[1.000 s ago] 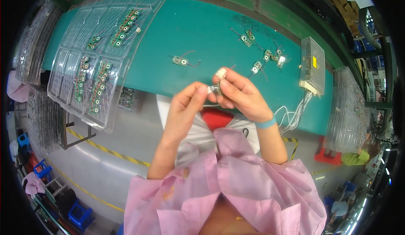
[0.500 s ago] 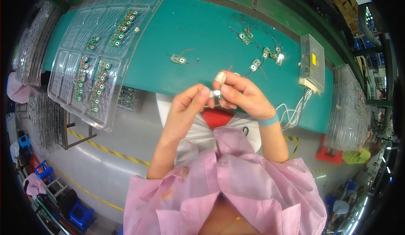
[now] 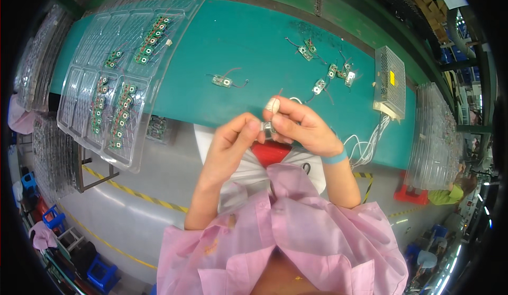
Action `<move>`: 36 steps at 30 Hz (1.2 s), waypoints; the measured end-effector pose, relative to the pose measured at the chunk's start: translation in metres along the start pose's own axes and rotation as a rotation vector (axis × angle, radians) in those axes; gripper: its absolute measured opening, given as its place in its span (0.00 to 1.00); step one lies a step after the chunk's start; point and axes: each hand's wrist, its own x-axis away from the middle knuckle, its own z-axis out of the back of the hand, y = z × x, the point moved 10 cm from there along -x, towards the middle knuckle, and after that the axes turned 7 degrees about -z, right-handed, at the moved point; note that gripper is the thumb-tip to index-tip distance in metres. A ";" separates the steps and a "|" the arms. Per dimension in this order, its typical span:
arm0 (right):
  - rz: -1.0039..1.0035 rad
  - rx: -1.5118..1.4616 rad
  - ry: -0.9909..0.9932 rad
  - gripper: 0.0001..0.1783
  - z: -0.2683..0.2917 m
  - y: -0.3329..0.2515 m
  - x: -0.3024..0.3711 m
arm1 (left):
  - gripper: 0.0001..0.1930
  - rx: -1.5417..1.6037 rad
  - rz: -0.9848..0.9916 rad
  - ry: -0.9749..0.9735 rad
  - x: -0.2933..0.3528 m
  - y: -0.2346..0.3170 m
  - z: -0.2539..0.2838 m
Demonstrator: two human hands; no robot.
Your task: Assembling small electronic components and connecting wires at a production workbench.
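Over the table's near edge, my left hand point(image 3: 233, 141) and my right hand point(image 3: 307, 131) meet, both closed in a pinch. Between their fingertips is a small circuit board point(image 3: 268, 129), pale and shiny, mostly covered by the fingers. A thin red wire end rises above the right index finger, which wears a white finger cot point(image 3: 272, 105). Straight ahead on the green table point(image 3: 196, 46) lies a single wired circuit board point(image 3: 221, 81). Farther right is a loose group of similar boards point(image 3: 319, 87) with red and dark wires.
At left, a clear plastic tray point(image 3: 138, 96) holds rows of green boards and overhangs the table edge. A perforated metal power supply point(image 3: 390, 78) with white cables point(image 3: 370, 141) stands at right. Stacked clear trays point(image 3: 435, 136) are beyond it. A red object point(image 3: 270, 153) is below my hands.
Both hands have come slightly nearer my body, still pinching the small board. The fingertips have shifted a little around it. The view has tilted slightly.
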 end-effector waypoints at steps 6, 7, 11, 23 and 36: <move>-0.038 0.264 -0.009 0.08 -0.005 -0.005 -0.006 | 0.11 0.025 0.020 -0.025 0.000 -0.011 0.008; -0.052 0.361 -0.006 0.09 -0.006 -0.008 -0.007 | 0.10 0.056 0.038 -0.015 0.000 -0.015 0.010; -0.062 0.419 0.029 0.10 0.000 -0.013 -0.011 | 0.09 0.199 0.047 0.050 0.000 -0.027 0.018; -0.094 -0.031 0.009 0.18 -0.007 0.019 -0.019 | 0.09 0.450 -0.029 0.081 -0.001 -0.027 0.019; 0.427 -0.791 -0.062 0.17 0.037 -0.064 -0.017 | 0.10 0.563 0.020 0.044 0.010 -0.035 0.038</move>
